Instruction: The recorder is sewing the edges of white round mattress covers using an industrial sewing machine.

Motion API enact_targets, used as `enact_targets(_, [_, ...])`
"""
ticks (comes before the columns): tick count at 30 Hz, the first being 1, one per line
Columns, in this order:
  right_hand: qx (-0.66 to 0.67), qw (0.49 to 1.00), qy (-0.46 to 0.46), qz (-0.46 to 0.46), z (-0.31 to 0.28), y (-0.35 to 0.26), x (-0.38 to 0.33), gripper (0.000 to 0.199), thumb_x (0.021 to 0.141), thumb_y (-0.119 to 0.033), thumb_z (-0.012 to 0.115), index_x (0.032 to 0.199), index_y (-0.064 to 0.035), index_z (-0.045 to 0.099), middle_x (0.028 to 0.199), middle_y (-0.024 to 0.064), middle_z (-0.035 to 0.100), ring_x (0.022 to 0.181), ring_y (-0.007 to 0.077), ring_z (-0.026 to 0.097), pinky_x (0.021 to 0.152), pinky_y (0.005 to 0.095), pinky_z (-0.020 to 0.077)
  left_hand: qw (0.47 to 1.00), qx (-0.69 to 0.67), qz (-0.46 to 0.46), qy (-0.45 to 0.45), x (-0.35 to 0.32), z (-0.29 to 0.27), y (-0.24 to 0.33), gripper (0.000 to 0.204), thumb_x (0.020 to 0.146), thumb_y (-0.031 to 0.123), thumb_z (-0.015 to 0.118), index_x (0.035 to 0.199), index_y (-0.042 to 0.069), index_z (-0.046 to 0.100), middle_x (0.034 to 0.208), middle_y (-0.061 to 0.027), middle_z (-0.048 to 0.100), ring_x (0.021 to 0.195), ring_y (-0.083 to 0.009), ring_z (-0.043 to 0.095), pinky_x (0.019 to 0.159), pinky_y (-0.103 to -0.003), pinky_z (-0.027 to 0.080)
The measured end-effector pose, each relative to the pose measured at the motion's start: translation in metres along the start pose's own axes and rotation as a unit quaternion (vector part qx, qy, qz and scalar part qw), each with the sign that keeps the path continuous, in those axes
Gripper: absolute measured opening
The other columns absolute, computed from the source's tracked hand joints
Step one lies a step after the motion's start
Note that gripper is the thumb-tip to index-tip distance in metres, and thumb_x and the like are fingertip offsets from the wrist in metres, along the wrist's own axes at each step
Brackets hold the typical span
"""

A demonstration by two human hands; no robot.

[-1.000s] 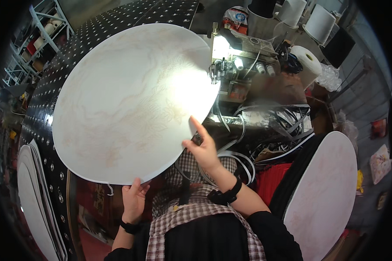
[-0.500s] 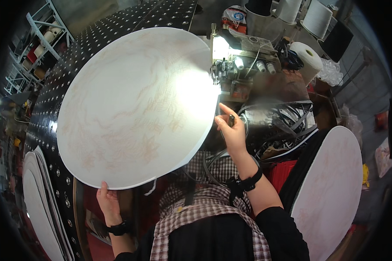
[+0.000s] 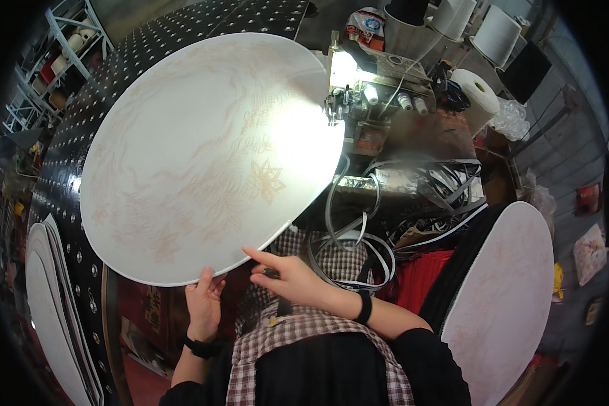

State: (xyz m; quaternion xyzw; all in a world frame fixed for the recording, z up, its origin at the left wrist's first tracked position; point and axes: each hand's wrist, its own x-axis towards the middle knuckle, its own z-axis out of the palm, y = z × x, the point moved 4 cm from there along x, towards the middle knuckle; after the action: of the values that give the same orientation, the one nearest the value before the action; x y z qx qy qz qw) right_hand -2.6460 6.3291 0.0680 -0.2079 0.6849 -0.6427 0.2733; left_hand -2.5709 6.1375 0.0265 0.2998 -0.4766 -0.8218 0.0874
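Observation:
A large round white mat with a faint tan flower pattern and a white bound edge lies tilted across the black work surface. Its right edge sits under the head of a lit sewing machine. My left hand pinches the mat's near rim, thumb on top. Close beside it is my right hand, its index finger stretched to the rim. Curled fingers of that hand hold a small dark tool, mostly hidden, whose kind I cannot make out. White and grey binding tape hangs in loops below the machine.
Stacked round mats stand at the right and the left. Thread cones stand behind the machine. Red fabric lies beside the right stack. The black table is covered in metal studs.
My right hand has moved from beside the machine down and left to the near rim. My left hand has shifted right along the edge. The mat has turned and moved slightly up and left.

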Motion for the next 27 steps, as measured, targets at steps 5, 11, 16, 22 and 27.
enact_targets(5, [0.194, 0.967, 0.159, -0.038, -0.007, 0.028, 0.037, 0.036, 0.086, -0.004, 0.056, 0.122, -0.0051, 0.054, 0.099, 0.0065, 0.062, 0.067, 0.0052, 0.053, 0.060, 0.0200, 0.0467, 0.997, 0.001, -0.045, -0.060, -0.003, 0.022, -0.006, 0.025, 0.087, 0.016, 0.057, 0.110, 0.008, 0.052, 0.103, -0.0057, 0.061, 0.088, -0.0173, 0.061, 0.070, -0.030, 0.050])
enact_targets(11, [0.179, 0.964, 0.192, -0.037, -0.049, 0.017, 0.040, 0.030, 0.087, -0.001, 0.053, 0.116, -0.0037, 0.058, 0.100, 0.0033, 0.062, 0.075, 0.0044, 0.054, 0.064, 0.0181, 0.0461, 0.981, -0.141, 0.113, 0.077, 0.022, -0.049, 0.053, 0.040, 0.089, 0.020, 0.052, 0.121, -0.001, 0.044, 0.118, -0.0107, 0.053, 0.106, -0.0220, 0.054, 0.086, -0.035, 0.047])
enact_targets(16, [0.178, 0.956, 0.223, -0.062, -0.087, 0.011, 0.044, 0.028, 0.086, 0.002, 0.051, 0.113, -0.0002, 0.059, 0.103, 0.0052, 0.062, 0.085, 0.0064, 0.055, 0.074, 0.0192, 0.0461, 0.986, -0.051, 0.142, 0.068, 0.012, -0.040, 0.057, 0.037, 0.088, 0.014, 0.054, 0.120, 0.000, 0.046, 0.117, -0.0108, 0.054, 0.103, -0.0206, 0.055, 0.085, -0.033, 0.047])
enact_targets(22, [0.150, 0.955, 0.249, -0.063, -0.120, 0.007, 0.058, 0.031, 0.086, -0.003, 0.054, 0.117, -0.0004, 0.056, 0.089, -0.0005, 0.059, 0.075, 0.0035, 0.051, 0.068, 0.0176, 0.0427, 0.991, -0.051, 0.116, 0.043, 0.008, -0.014, 0.041, 0.033, 0.087, 0.010, 0.055, 0.118, 0.002, 0.048, 0.112, -0.0083, 0.056, 0.096, -0.0172, 0.058, 0.078, -0.029, 0.050])
enact_targets(27, [0.156, 0.935, 0.303, -0.101, -0.121, 0.009, 0.059, 0.037, 0.085, 0.001, 0.055, 0.121, -0.0009, 0.052, 0.082, -0.0046, 0.054, 0.070, 0.0005, 0.046, 0.067, 0.0156, 0.0411, 0.994, -0.042, 0.096, 0.027, 0.007, -0.001, 0.034, 0.030, 0.086, 0.009, 0.056, 0.115, 0.004, 0.050, 0.108, -0.0059, 0.058, 0.092, -0.0146, 0.059, 0.076, -0.028, 0.051])
